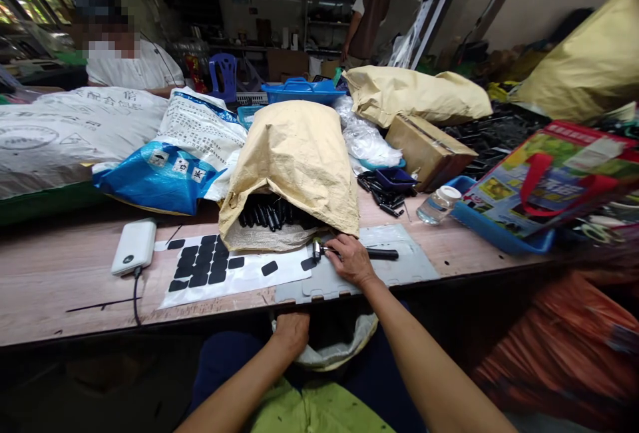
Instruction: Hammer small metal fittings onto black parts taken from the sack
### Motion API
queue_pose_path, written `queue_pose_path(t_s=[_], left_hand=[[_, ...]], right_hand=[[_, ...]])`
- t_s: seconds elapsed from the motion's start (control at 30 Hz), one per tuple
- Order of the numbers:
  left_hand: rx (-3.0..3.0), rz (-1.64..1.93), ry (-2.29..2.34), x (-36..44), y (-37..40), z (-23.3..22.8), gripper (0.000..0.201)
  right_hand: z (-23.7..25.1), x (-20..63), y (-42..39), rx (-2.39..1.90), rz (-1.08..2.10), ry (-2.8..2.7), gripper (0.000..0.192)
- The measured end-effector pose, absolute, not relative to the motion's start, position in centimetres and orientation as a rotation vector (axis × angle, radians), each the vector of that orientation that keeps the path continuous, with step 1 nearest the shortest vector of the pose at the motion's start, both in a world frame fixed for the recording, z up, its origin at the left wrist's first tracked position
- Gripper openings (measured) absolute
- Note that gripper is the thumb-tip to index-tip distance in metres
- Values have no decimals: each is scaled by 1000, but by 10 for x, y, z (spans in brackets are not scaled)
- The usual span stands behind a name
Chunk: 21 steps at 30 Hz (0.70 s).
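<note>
**A:** Head view looks down on the tabletop (60, 287). The right hand (352, 260) is clamped on a small hammer (349, 253); its metal head sits at the left by the fingers, and its black handle runs out to the right over a grey mat (399, 263). The left hand (292, 330) is below the table edge, at the rim of a whitish bag (344, 346) on the lap. Whether it grips the rim I cannot tell.

**B:** Where might this go wrong?

**A:** My guess: the hammer head lies just beside a loose black pad (308, 264) and near the open mouth of the brown paper sack (294, 167), where black tubes (269, 215) are stacked. A careless swing could catch the sack and spill them. The white sheet of black pads (200, 267) could also slide, since nothing pins it. The power bank (134, 247) cable trails toward the table edge and could snag.

**B:** Any writing?

**A:** Printed Chinese characters on the white woven sack (64, 127) and the blue-and-white sack (184, 147), too small to read with certainty. The bright shopping bag (549, 167) has print as well, illegible.
</note>
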State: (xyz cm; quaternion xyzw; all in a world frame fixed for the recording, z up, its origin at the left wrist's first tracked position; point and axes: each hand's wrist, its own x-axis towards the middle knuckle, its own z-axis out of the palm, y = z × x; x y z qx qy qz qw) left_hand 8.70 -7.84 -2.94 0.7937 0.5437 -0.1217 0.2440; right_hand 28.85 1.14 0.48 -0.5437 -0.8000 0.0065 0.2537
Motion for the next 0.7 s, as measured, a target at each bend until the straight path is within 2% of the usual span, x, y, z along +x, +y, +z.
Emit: queue_pose_path(t_s=[0.23, 0.43, 0.5, 0.6, 0.7], left_hand=[[2162, -704, 1451, 83, -85, -12, 39], [2221, -721, 1244, 76, -98, 9, 32], [2255, -582, 1102, 70, -93, 23, 28], [2199, -126, 1032, 58, -65, 46, 27], [2012, 311, 1445, 46, -11, 63, 37]], right_hand=[[5, 288, 11, -1488, 25, -2173, 14], [6, 288, 10, -1496, 14, -2170, 14], [5, 288, 10, -1501, 13, -2172, 14], [4, 288, 10, -1503, 11, -2175, 14], [4, 288, 10, -1501, 11, -2169, 13]])
